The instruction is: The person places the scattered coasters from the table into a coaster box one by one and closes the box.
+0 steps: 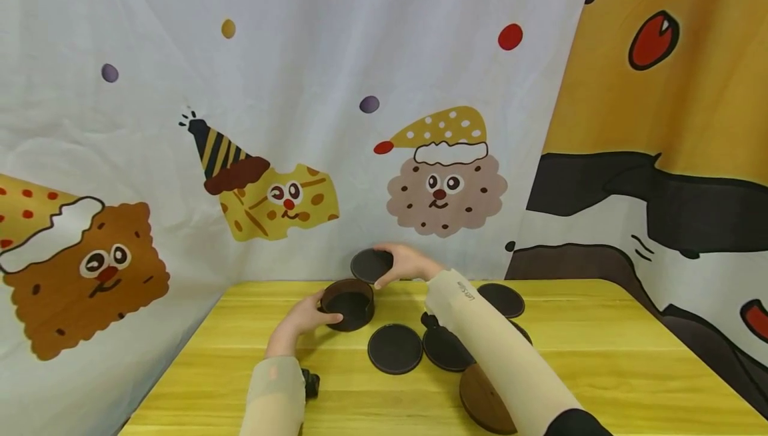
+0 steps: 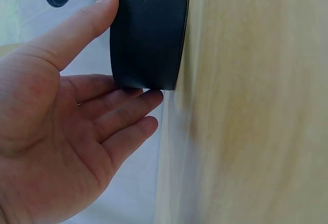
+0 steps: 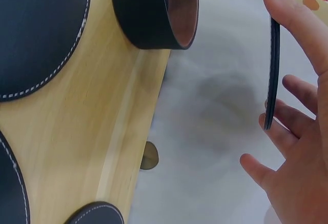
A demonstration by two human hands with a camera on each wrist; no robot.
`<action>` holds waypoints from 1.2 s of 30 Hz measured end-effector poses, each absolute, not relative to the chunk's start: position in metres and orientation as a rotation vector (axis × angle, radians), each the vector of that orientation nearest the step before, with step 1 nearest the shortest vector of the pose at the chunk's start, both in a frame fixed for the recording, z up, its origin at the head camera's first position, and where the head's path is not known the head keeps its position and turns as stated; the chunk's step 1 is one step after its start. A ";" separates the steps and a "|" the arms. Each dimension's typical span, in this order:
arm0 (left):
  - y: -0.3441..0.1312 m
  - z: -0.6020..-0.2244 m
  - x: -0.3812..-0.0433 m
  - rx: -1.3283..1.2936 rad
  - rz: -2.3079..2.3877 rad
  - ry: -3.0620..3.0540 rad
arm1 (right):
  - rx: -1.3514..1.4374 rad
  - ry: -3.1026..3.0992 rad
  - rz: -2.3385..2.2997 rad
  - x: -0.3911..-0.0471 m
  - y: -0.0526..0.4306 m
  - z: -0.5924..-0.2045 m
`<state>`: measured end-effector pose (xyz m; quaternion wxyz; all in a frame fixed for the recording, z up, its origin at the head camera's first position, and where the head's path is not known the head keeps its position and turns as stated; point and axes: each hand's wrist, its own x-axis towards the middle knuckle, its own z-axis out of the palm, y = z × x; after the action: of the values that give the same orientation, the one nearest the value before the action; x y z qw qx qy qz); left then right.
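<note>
While left hand [image 1: 309, 316] grips black holder [image 1: 347, 287] at lower centre of head view, right hand [image 1: 408, 263] pinches black disc [image 1: 369, 267] just above it. Left wrist: thumb and fingers half-spread about holder, top centre. Right wrist: disc edge-on between thumb and fingertips, upper right.

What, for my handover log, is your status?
Left grip holding dark round holder. Right grip holding black disc aloft. Nothing visible between disc and holder.
</note>
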<state>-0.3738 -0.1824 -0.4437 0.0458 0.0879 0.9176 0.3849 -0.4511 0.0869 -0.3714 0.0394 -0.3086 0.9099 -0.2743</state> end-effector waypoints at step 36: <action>-0.183 -0.444 -0.374 0.258 1.181 2.774 | -0.918 2.730 -0.816 -0.447 0.037 -0.407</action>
<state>-0.3744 -0.1832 -0.4442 0.0576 0.0852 0.9152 0.3897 -0.4467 0.0374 -0.4075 0.0741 -0.3058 0.9094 -0.2719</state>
